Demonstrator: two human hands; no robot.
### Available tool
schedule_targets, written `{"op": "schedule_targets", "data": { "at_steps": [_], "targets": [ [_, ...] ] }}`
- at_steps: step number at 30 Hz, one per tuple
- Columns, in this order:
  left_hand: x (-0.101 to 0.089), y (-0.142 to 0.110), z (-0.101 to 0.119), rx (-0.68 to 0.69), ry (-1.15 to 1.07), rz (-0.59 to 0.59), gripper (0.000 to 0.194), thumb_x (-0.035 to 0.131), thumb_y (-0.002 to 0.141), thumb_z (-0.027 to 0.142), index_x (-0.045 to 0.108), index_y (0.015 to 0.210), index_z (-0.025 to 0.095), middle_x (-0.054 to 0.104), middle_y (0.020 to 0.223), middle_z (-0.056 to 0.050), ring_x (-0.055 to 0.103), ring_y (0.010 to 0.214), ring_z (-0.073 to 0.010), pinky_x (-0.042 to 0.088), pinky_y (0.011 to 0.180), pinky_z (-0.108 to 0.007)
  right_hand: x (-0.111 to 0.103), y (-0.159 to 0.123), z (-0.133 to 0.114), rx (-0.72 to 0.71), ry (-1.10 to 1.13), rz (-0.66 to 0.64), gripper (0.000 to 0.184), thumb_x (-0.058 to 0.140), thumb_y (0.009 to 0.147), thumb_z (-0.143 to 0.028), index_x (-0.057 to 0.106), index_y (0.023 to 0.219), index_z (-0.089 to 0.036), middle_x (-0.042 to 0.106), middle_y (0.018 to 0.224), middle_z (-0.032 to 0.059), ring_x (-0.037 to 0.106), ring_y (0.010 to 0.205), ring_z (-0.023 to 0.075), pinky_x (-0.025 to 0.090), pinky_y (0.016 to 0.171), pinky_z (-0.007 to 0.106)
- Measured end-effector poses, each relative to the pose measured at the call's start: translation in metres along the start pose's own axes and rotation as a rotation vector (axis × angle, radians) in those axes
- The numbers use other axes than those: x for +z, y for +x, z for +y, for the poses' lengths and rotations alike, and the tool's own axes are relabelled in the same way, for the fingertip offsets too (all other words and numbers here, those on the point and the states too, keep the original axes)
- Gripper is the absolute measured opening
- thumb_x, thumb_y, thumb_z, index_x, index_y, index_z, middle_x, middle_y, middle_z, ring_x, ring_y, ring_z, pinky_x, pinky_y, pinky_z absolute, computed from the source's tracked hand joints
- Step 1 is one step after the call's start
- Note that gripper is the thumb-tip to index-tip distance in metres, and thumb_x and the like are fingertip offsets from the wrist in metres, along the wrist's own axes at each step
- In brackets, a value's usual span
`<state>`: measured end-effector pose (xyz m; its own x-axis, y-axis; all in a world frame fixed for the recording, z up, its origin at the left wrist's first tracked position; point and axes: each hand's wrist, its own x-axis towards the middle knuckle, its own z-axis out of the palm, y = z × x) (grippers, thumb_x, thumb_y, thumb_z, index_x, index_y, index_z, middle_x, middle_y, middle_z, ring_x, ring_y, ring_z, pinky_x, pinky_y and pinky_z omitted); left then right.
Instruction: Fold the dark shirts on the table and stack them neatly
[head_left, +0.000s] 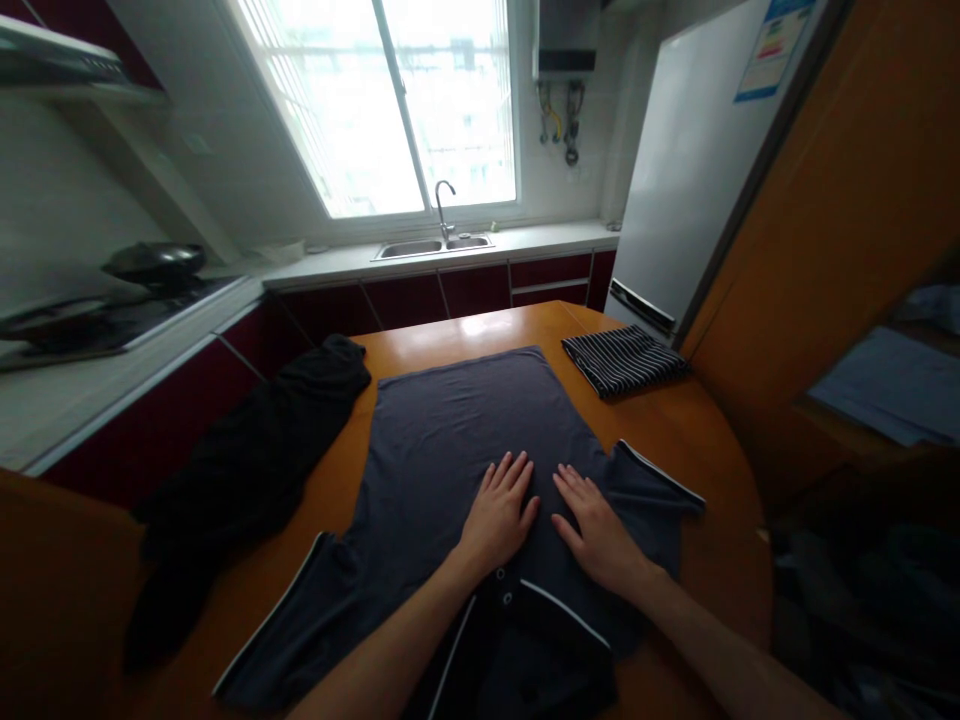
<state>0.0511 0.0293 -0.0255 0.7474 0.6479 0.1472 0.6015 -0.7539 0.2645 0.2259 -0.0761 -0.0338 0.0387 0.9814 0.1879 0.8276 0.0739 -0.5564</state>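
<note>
A dark blue-grey polo shirt [457,420] with white-edged sleeves lies spread over the wooden table, its hem toward the far side. The dark collar [555,640], trimmed in white, is nearest me, with small round buttons on the placket. Flat on the chest of the shirt rests my left hand [501,510], fingers stretched out. Just to its right, my right hand [592,520] lies on the cloth too, fingers extended and palm down. Neither hand grips anything. My forearms cover part of the shoulders.
A folded black-and-white striped cloth [626,360] lies at the table's [720,470] far right. Black clothing [262,450] is heaped along the left edge. Beyond stand a counter with a sink [412,249], a stove with a wok [154,262], and a fridge [682,160] at right.
</note>
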Motion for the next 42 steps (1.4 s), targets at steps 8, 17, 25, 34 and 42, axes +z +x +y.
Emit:
{"op": "schedule_targets", "data": {
  "at_steps": [8,17,25,34,42],
  "targets": [
    [0.001,0.002,-0.002,0.005,-0.005,0.002,0.054,0.046,0.1,0.037,0.043,0.151,0.02,0.034,0.162,-0.005,0.025,0.151,-0.0281,0.024,0.123,-0.052,-0.074,0.006,0.06,0.24,0.002,0.45,0.042,0.049,0.091,-0.028,0.064,0.126,-0.01,0.066,0.128,0.0186,0.061,0.12,0.0296,0.045,0.108,0.047],
    [0.006,0.004,-0.005,0.028,-0.006,0.045,0.053,0.045,0.1,0.037,0.045,0.15,0.02,0.036,0.161,-0.005,0.027,0.151,-0.0277,0.025,0.123,-0.052,-0.113,-0.031,0.135,0.567,-0.266,0.136,0.025,0.063,0.086,-0.033,0.071,0.1,-0.014,0.072,0.099,0.0156,0.068,0.093,0.0274,0.05,0.083,0.036],
    [0.006,0.005,-0.005,0.023,0.009,0.041,0.052,0.044,0.101,0.038,0.046,0.15,0.02,0.038,0.16,-0.005,0.028,0.15,-0.0274,0.025,0.123,-0.05,-0.112,-0.029,0.113,0.649,-0.215,0.022,0.015,0.072,0.077,-0.027,0.063,0.086,-0.02,0.072,0.088,0.0074,0.067,0.082,0.0222,0.042,0.068,0.029],
    [0.009,0.004,-0.006,0.023,-0.016,0.053,0.053,0.046,0.099,0.037,0.046,0.149,0.019,0.038,0.16,-0.006,0.028,0.15,-0.0277,0.023,0.123,-0.051,-0.115,-0.028,0.105,0.594,-0.043,0.019,0.014,0.064,0.076,-0.03,0.06,0.067,-0.02,0.065,0.068,0.0026,0.06,0.066,0.0176,0.038,0.059,0.027],
    [-0.003,0.007,0.007,-0.006,-0.487,0.213,0.034,0.046,0.099,0.026,0.062,0.129,0.02,0.065,0.13,-0.009,0.059,0.122,-0.0211,0.045,0.109,-0.039,-0.123,-0.003,0.043,0.387,0.158,0.197,0.016,0.062,0.074,-0.033,0.055,0.065,-0.022,0.06,0.064,0.0002,0.054,0.061,0.0162,0.039,0.056,0.027]
  ]
}}
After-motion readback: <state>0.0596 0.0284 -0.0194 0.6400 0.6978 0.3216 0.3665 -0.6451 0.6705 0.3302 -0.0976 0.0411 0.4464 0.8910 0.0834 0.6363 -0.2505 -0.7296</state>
